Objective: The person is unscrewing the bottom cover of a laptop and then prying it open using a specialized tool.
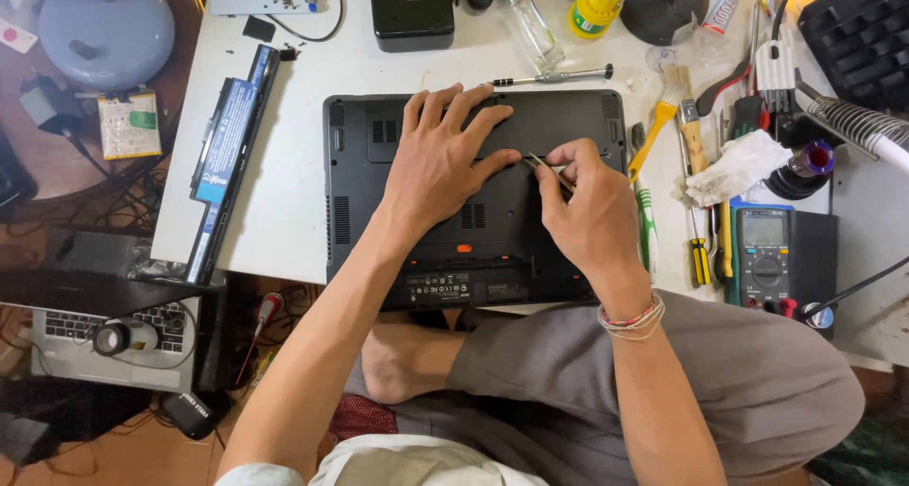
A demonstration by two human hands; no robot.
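A black laptop (pixel 360 211) lies upside down on the white table (pixel 284 192), its base facing up. My left hand (pixel 440 159) rests flat on the laptop's base, fingers spread toward the far edge. My right hand (pixel 587 211) pinches thin metal tweezers (pixel 542 164), their tips touching the base just beside my left fingertips. A bead bracelet circles my right wrist.
A long black battery pack (pixel 227 159) lies left of the laptop. A small screwdriver (pixel 554 75) lies beyond it. Brushes, screwdrivers, crumpled tissue (pixel 739 167) and a multimeter (pixel 767 254) crowd the right side. Another laptop (pixel 104 330) sits low at left. My crossed legs are under the table edge.
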